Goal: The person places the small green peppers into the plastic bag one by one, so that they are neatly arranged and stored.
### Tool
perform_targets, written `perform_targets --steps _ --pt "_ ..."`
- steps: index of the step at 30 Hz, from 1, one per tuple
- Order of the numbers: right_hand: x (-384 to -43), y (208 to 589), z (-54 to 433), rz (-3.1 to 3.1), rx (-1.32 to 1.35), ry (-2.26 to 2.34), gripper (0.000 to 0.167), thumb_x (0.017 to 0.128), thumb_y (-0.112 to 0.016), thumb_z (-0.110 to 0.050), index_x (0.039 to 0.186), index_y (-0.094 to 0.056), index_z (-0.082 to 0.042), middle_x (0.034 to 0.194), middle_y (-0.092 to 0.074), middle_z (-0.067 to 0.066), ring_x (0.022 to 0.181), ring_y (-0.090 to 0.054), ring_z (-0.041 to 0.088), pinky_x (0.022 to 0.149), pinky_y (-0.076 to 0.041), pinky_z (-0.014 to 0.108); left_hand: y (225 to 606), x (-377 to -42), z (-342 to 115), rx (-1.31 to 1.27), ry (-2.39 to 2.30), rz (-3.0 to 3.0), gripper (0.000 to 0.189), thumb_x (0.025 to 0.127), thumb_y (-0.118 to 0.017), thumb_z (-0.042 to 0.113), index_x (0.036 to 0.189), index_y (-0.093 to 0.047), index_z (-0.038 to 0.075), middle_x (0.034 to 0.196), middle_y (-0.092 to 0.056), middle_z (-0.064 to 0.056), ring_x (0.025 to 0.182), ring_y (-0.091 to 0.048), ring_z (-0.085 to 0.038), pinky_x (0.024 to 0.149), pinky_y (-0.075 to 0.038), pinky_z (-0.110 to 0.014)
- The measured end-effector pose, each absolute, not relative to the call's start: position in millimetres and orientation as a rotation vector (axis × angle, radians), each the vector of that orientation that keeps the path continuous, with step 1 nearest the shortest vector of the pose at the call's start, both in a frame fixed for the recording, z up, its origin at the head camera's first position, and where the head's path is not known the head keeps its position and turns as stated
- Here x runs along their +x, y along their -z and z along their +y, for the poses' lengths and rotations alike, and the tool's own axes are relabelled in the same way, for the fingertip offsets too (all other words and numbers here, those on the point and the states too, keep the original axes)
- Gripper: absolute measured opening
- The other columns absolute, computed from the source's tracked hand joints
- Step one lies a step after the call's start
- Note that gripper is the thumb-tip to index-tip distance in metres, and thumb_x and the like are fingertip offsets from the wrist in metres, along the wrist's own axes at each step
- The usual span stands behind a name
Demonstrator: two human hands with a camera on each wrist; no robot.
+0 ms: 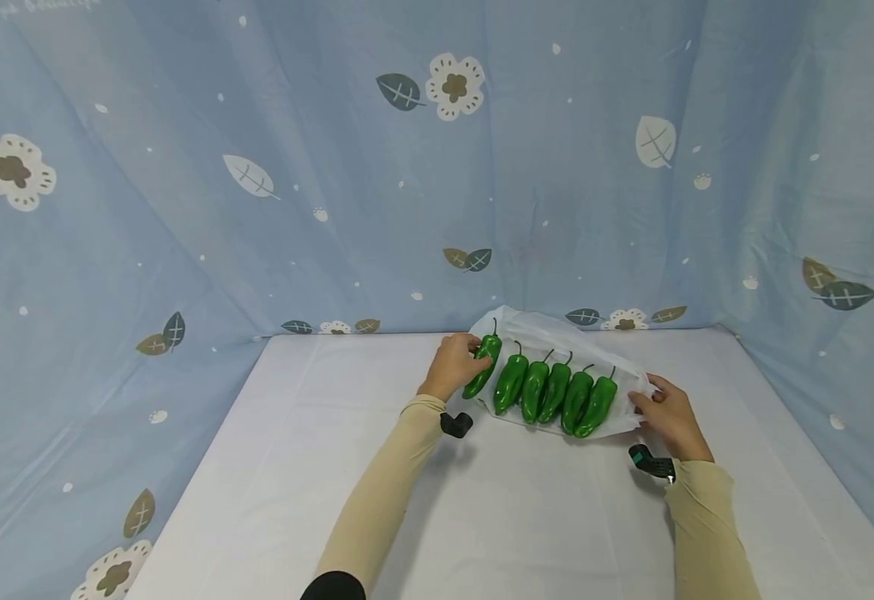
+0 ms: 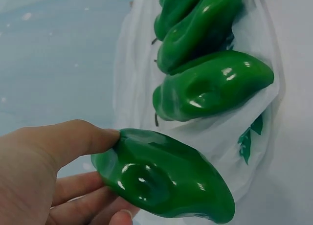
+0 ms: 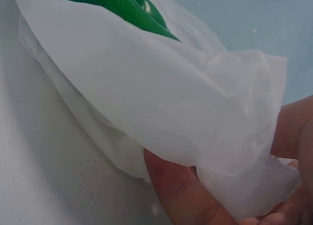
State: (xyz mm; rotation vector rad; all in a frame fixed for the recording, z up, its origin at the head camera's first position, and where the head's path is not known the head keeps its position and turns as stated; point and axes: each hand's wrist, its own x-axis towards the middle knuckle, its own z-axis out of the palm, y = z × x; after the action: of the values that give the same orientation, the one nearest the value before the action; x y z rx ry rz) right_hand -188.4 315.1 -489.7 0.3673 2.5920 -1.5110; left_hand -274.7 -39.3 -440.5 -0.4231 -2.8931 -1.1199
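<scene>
My left hand (image 1: 455,365) grips a glossy green pepper (image 2: 164,178) by its stem end, thumb on one side and fingers beneath. That pepper is at the left end of a thin white plastic bag (image 1: 549,333). Several more green peppers (image 1: 556,390) lie side by side in a row on the bag, stems toward the back. At the bag's right end, my right hand (image 1: 669,417) pinches the gathered plastic (image 3: 234,127) between thumb and fingers. A green leaf print (image 2: 249,137) shows on the bag in the left wrist view.
A white cloth covers the table (image 1: 526,517). Behind it and at both sides hangs a blue curtain (image 1: 377,208) with flowers and leaves, meeting the table's back edge just behind the bag. Black wrist cameras (image 1: 456,425) sit at both wrists.
</scene>
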Motion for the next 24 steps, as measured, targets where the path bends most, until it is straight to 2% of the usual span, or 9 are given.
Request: perform_targets --steps 14,24 --pt "-187 489 315 2.588 0.365 1.512 0.062 0.108 -0.048 -0.024 0.16 -0.027 0.004 0.137 -0.054 0.033 0.1 -0.065 0.021 0.072 -0.058 0.025 449 -281 -30 -0.407 1.086 -2.943 0.036 0.095 -0.075 0.021 0.126 -0.073 0.001 0.122 -0.074 -0.014 0.11 -0.072 -0.025 0.093 -0.06 -0.038" --pt "-188 491 315 2.596 0.367 1.519 0.062 0.108 -0.049 -0.023 0.16 -0.029 0.004 0.135 -0.056 0.032 0.097 -0.063 0.02 0.07 -0.058 0.024 456 -281 -25 -0.358 1.053 -2.961 0.036 0.095 -0.076 0.021 0.126 -0.073 0.002 0.124 -0.075 -0.013 0.116 -0.071 -0.027 0.098 -0.059 -0.039"
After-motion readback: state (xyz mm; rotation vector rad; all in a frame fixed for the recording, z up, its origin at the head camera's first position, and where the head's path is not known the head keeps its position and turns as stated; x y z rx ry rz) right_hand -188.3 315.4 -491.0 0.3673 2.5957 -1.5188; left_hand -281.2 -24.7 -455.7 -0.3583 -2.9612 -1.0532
